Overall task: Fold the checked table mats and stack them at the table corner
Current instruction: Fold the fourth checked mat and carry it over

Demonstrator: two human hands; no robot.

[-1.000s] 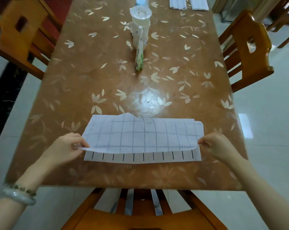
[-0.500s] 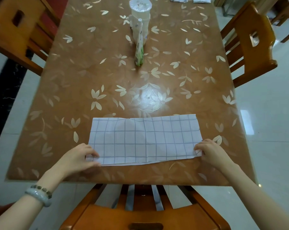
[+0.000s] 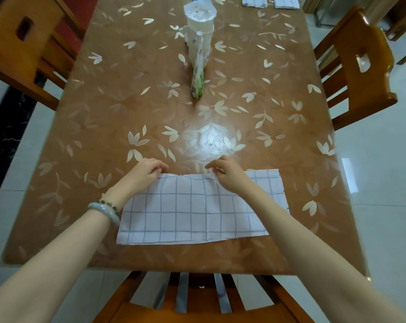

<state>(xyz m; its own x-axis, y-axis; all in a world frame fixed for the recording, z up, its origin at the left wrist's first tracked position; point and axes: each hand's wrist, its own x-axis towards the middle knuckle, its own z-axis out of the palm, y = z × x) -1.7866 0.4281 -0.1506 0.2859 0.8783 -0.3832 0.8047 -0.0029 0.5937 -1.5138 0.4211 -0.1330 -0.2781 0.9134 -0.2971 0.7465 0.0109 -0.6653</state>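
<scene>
A white checked table mat (image 3: 192, 210), folded in half into a long strip, lies flat near the front edge of the brown leaf-patterned table (image 3: 118, 108). My left hand (image 3: 146, 172) rests on the mat's far edge left of centre, fingers curled and pinching at the fold. My right hand (image 3: 225, 173) sits on the same far edge near the middle, fingertips pinching the cloth. Both forearms cross over the mat. Two more folded checked mats (image 3: 254, 1) (image 3: 286, 2) lie at the table's far right corner, cut off by the frame.
A clear lidded container (image 3: 201, 24) and a green-white tube (image 3: 197, 75) stand along the table's centre line. Wooden chairs stand at the left (image 3: 27, 43), the right (image 3: 358, 66) and directly in front of me (image 3: 197, 304). The floor is glossy tile.
The mat's top half was brought down flat onto the lower half. Both hands then left the mat's near corners and moved to its far edge, closer together.
</scene>
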